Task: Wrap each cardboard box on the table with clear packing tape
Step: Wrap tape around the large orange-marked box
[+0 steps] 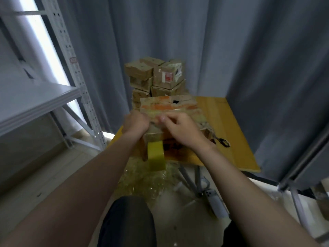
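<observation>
A worn cardboard box (169, 106) with orange markings lies on the yellow table (229, 132), just in front of me. My left hand (136, 122) grips its near left edge with curled fingers. My right hand (179, 128) lies on the box's near top, fingers bent over the tape there. A strip of yellowish clear tape runs across the box between both hands. The tape roll (156, 155) hangs below the box at the table's front edge. A stack of several cardboard boxes (154, 75) stands behind.
Black scissors (222, 141) lie on the table to the right of the box. Crumpled clear tape waste (149, 180) covers the floor under the table. A grey metal shelf (37, 102) stands at left, grey curtains behind, and a white device (215, 202) lies on the floor.
</observation>
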Demonstrator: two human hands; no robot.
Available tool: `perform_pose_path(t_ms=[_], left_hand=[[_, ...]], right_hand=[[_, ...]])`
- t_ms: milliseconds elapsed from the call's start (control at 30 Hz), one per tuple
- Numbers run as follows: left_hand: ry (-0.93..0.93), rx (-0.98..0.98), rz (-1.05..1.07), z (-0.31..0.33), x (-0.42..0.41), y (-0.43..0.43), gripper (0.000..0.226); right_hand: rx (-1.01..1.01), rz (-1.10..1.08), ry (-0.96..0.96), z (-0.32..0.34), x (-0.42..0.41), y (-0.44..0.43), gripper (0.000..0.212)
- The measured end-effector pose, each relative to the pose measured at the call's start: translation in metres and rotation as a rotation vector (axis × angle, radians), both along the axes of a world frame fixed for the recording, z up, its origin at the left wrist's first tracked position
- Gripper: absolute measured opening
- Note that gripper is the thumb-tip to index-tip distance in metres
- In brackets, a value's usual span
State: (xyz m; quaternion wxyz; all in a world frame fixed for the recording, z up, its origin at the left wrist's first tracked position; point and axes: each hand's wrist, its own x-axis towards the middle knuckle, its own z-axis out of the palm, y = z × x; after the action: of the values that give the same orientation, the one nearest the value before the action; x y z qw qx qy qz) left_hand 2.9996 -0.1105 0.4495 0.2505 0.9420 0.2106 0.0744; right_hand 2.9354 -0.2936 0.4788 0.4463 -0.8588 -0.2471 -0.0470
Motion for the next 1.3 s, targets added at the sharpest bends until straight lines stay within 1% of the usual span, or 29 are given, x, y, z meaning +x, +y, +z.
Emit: perform_pose_path(t_ms=[67,133,167,200,267,367,467,567,633,767,867,900,933,1000,1033,1100,1167,1233,1300], left_hand=[[-0.142,0.063,0.065,0.011,-0.014,-0.012,0.046],[-0.242,0.207,-0.008,0.021,-0.023,-0.024,0.044],[-0.275,0.236,-0.066,0.026,-0.025,-0.032,0.042],[-0.286,0.236,-0.126,0.032,-0.024,-0.041,0.038],[-0.251,0.209,-0.243,0.039,-0.022,-0.063,0.032],[-0.111,0.065,-0.360,0.039,-0.024,-0.099,0.036],[-0.046,0.035,-0.435,0.028,-0.024,-0.122,0.043],[-0.023,0.144,-0.483,0.017,-0.031,-0.131,0.050],[-0.045,0.203,-0.498,0.014,-0.035,-0.135,0.054],[-0.090,0.187,-0.498,0.013,-0.037,-0.147,0.057],[-0.116,0.208,-0.506,0.011,-0.040,-0.155,0.060],[-0.114,0.237,-0.518,0.010,-0.042,-0.156,0.062],[-0.110,0.267,-0.531,0.010,-0.045,-0.158,0.064],[-0.110,0.302,-0.551,0.010,-0.050,-0.162,0.065],[-0.118,0.294,-0.559,0.010,-0.053,-0.164,0.061],[-0.149,0.261,-0.586,0.013,-0.058,-0.169,0.052],[-0.157,0.253,-0.627,0.014,-0.062,-0.173,0.048],[-0.150,0.263,-0.693,0.015,-0.064,-0.177,0.053],[-0.095,0.279,-0.775,0.018,-0.066,-0.178,0.066]], right_hand=[[0.173,-0.208,-0.142,0.001,-0.007,-0.031,0.022],[0.302,-0.453,-0.191,-0.007,0.002,-0.067,0.023],[0.310,-0.575,-0.163,-0.015,0.012,-0.086,0.025],[0.259,-0.674,-0.108,-0.025,0.022,-0.105,0.028],[0.067,-0.781,0.046,-0.053,0.038,-0.133,0.040],[-0.218,-0.777,0.258,-0.100,0.047,-0.151,0.051],[-0.408,-0.795,0.353,-0.122,0.055,-0.151,0.047],[-0.447,-0.844,0.334,-0.123,0.063,-0.151,0.055],[-0.458,-0.869,0.302,-0.122,0.067,-0.151,0.059],[-0.616,-0.800,0.341,-0.112,0.076,-0.155,0.053],[-0.619,-0.788,0.295,-0.112,0.077,-0.168,0.054],[-0.583,-0.802,0.285,-0.114,0.078,-0.174,0.058],[-0.501,-0.820,0.297,-0.117,0.079,-0.181,0.061],[-0.218,-0.843,0.346,-0.117,0.079,-0.195,0.062],[-0.070,-0.841,0.356,-0.112,0.079,-0.198,0.060],[0.166,-0.819,0.331,-0.090,0.076,-0.199,0.045],[0.322,-0.766,0.258,-0.060,0.071,-0.192,0.024],[0.424,-0.708,0.177,-0.027,0.064,-0.180,0.017],[0.519,-0.617,0.154,0.005,0.055,-0.165,0.016]])
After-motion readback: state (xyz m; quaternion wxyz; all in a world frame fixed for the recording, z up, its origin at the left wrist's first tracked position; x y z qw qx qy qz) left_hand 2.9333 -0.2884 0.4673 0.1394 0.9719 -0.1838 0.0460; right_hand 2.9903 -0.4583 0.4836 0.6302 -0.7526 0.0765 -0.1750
